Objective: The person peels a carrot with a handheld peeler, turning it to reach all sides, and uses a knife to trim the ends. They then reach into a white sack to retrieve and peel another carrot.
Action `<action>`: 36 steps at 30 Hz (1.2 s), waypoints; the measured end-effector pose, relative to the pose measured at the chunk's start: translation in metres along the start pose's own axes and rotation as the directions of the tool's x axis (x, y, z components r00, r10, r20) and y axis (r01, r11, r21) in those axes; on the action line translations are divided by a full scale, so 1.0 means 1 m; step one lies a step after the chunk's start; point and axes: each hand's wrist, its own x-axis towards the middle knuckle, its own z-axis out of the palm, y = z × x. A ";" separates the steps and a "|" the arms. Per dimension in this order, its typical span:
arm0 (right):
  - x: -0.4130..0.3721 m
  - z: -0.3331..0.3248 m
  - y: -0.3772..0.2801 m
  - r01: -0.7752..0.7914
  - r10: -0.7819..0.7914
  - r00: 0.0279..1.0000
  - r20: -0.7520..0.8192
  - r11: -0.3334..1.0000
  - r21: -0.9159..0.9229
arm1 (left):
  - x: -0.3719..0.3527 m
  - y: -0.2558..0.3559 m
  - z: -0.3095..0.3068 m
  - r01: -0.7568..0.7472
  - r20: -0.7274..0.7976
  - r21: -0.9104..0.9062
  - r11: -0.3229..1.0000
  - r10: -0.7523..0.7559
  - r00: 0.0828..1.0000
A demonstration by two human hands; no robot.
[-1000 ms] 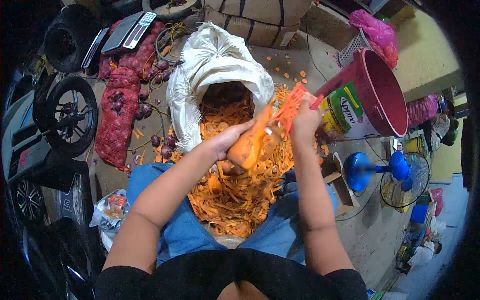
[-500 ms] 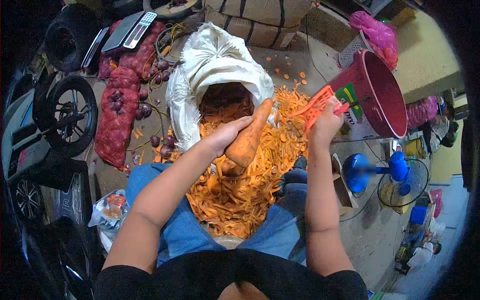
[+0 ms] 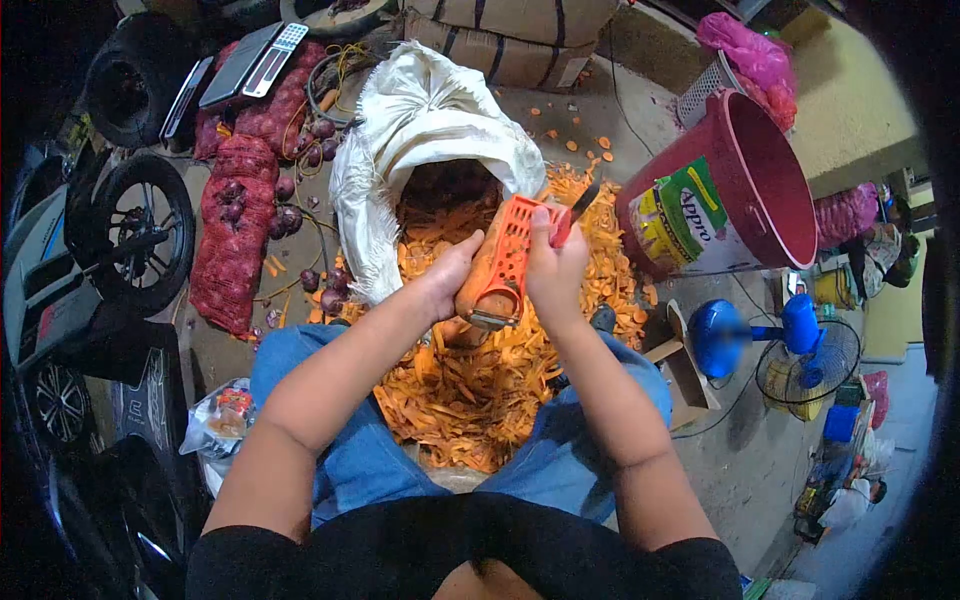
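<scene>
Your left hand (image 3: 448, 282) wraps its fingers round the carrot (image 3: 476, 283) above the heap of peelings (image 3: 470, 395) at your knees, and your right hand (image 3: 556, 268) is clenched on the orange peeler (image 3: 513, 252) laid along it, so a slipping blade could nick your left thumb.

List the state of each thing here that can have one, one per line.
carrot: held in the left hand, tilted.
peeler: held in the right hand, against the carrot.
sack: open, mouth rolled down.
bucket: uncovered, nothing seen inside.
onion bags: filled, lying flat.
fan: on or off, cannot tell.
</scene>
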 end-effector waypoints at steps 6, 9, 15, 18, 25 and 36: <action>0.004 0.001 0.005 0.070 -0.075 0.993 -0.091 0.996 -0.056 | -0.015 0.004 0.015 -0.093 -0.065 0.142 0.985 0.103 0.993; 0.038 -0.020 0.028 -0.015 -0.073 0.954 -0.290 0.957 -0.290 | -0.031 0.006 0.024 -0.072 0.005 0.588 0.806 0.085 0.996; 0.086 -0.075 0.043 -0.280 0.264 0.736 -0.624 0.957 0.075 | -0.040 -0.004 0.015 0.097 0.172 0.432 0.897 -0.188 0.967; 0.075 -0.055 0.025 -0.104 0.151 0.849 -0.506 0.987 0.119 | -0.028 0.004 0.005 0.072 -0.033 0.254 0.965 -0.066 0.997; 0.029 0.004 -0.007 -0.189 0.237 0.970 -0.051 0.873 0.450 | -0.017 0.012 -0.006 0.002 0.121 0.012 1.000 -0.003 0.993; 0.022 -0.003 0.012 -0.036 0.016 0.978 -0.210 0.995 -0.093 | -0.018 0.004 0.007 -0.027 0.086 0.401 0.916 -0.008 0.996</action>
